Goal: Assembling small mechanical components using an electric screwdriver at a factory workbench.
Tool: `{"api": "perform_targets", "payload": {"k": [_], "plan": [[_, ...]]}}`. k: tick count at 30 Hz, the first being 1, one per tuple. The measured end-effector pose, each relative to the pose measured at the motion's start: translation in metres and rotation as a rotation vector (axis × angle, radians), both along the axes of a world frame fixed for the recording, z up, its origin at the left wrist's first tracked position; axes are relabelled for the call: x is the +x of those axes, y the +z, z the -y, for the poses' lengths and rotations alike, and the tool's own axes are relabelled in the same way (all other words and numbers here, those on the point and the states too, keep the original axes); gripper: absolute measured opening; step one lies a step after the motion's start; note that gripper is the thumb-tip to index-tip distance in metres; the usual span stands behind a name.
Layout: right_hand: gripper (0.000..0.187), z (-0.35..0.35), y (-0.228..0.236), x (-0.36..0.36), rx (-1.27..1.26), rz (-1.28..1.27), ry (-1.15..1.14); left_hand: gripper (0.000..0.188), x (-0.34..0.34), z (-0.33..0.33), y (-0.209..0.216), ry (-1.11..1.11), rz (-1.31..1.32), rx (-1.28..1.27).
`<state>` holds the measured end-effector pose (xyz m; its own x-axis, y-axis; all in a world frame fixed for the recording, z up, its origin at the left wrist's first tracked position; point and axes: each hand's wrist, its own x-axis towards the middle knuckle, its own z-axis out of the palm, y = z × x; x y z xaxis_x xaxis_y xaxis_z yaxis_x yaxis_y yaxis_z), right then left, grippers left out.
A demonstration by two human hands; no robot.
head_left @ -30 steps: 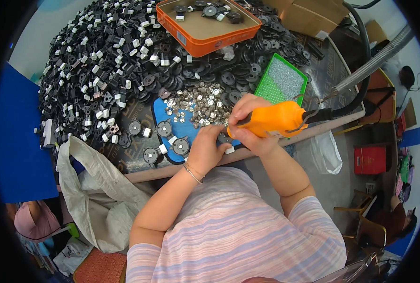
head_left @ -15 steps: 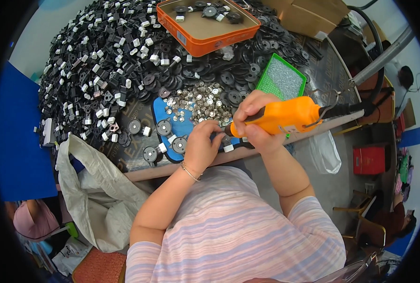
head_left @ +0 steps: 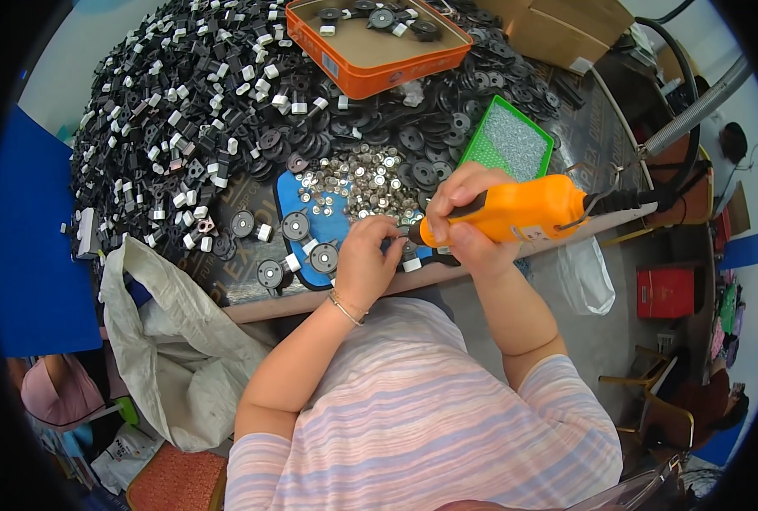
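Note:
My right hand (head_left: 472, 226) is wrapped round an orange electric screwdriver (head_left: 528, 209), held nearly level with its dark tip pointing left. At that tip, my left hand (head_left: 368, 260) has its fingers pinched together; whatever is between them is too small and covered to make out. A dark round part with a white end (head_left: 411, 264) lies beside the fingertips, partly hidden. Under both hands is a blue mat (head_left: 332, 226), bearing a heap of small silvery round caps (head_left: 379, 183). Several black wheel assemblies with white ends, including one grey-faced disc (head_left: 323, 257), rest left of my left hand.
A large heap of black and white plastic parts (head_left: 166, 128) covers the table's left. Black discs (head_left: 426, 136) lie behind the mat. A green tray (head_left: 487, 153) holds small screws. An orange tin (head_left: 362, 81), a cardboard box (head_left: 566, 30) and a white sack (head_left: 170, 341) stand around.
The screwdriver and my right hand have shifted very slightly right. My left hand stays at the tip, fingers still pinched.

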<state>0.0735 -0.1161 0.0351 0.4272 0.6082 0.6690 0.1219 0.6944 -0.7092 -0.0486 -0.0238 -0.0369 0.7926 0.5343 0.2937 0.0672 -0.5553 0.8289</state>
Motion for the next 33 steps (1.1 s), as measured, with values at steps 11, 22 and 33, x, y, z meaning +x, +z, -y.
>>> {"api": "perform_targets", "payload": {"k": [11,22,33], "plan": [[0.027,-0.009,-0.005,0.001,-0.081,0.065,-0.069,0.041,-0.001,0.002,0.004,-0.032,-0.075,0.090],[0.026,-0.024,-0.010,-0.010,-0.192,-0.116,-0.046,0.038,0.002,0.002,0.010,-0.053,-0.225,0.045],[0.023,-0.024,0.014,0.013,-0.190,0.102,0.133,0.038,0.004,0.000,-0.001,-0.066,-0.193,0.044]]}}
